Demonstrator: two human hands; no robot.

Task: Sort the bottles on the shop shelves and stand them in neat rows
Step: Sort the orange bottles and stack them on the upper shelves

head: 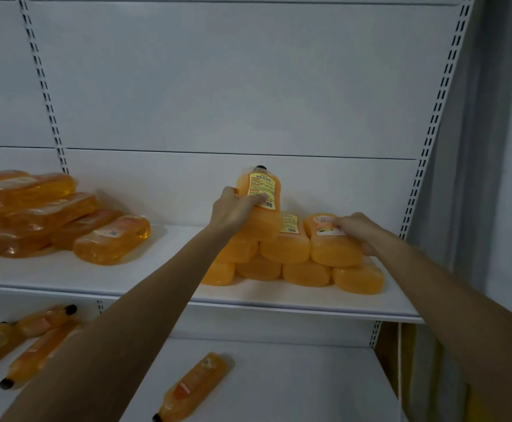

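White shop shelving fills the view, its upper shelf (279, 295) carrying two groups of orange bottles. On the right of that shelf a stack of bottles (297, 260) lies with the bases toward the camera, a lower row on the shelf board and a second row on top. At the far left a loose heap of bottles (44, 214) lies on its sides, well apart from the stack. The lower shelf (279, 376) holds several bottles lying flat at the left, and one single bottle (192, 388) lies slanted near the front, its dark cap toward the camera.

The left hand (233, 208) is closed around a raised bottle (261, 199), gripping its lower left side with the fingers across the yellow label; the bottle stands nearly upright, black cap at the top, above the left part of the stack. The right hand (359, 229) rests on the right-end bottle (332, 242) of the stack's second row, fingers curled over its label and top, holding it.
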